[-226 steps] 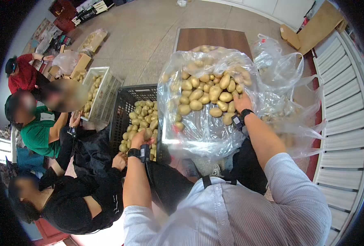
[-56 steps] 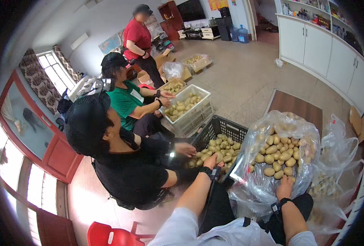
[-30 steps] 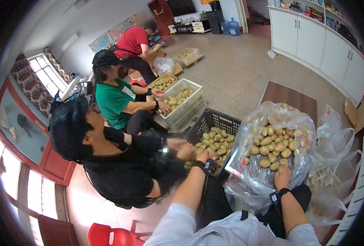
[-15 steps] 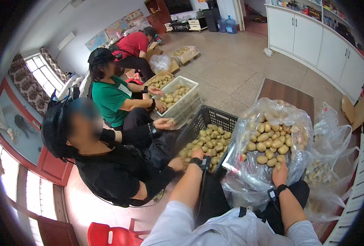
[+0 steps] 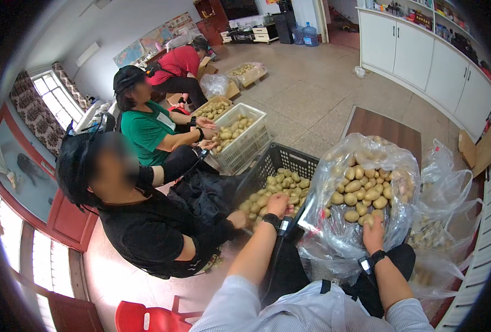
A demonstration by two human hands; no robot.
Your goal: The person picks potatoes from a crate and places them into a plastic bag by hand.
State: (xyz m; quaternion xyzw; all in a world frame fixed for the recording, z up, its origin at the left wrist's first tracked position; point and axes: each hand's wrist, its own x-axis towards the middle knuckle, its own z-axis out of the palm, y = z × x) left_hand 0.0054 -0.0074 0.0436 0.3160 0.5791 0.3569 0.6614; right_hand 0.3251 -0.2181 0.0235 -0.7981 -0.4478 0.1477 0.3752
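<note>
My left hand (image 5: pixel 278 205) is over the potatoes (image 5: pixel 285 182) in the black crate (image 5: pixel 299 157), its fingers bent downward; whether it grips one cannot be made out. At the near edge of the potato pile in the clear plastic bag (image 5: pixel 334 243), my right hand (image 5: pixel 373 229) has its fingers round a potato (image 5: pixel 369 219). The bag lies wide open beside the crate, with more potatoes (image 5: pixel 367 185) inside. A co-worker's hand (image 5: pixel 238 219) rests at the crate's left side, apart from mine.
Co-workers in black (image 5: pixel 140 227), green (image 5: pixel 146 133) and red (image 5: pixel 176 69) are on the left. A white crate (image 5: pixel 245 149) of potatoes stands beyond the black one. Plastic bags (image 5: pixel 445 205) lie at right, a brown board (image 5: pixel 381 127) behind, a red stool (image 5: pixel 146 318) at lower left.
My left hand has lifted slightly and shifted right over the crate since half a second ago. My right hand has closed round a potato at the pile's edge. The co-worker in black has drawn one arm back.
</note>
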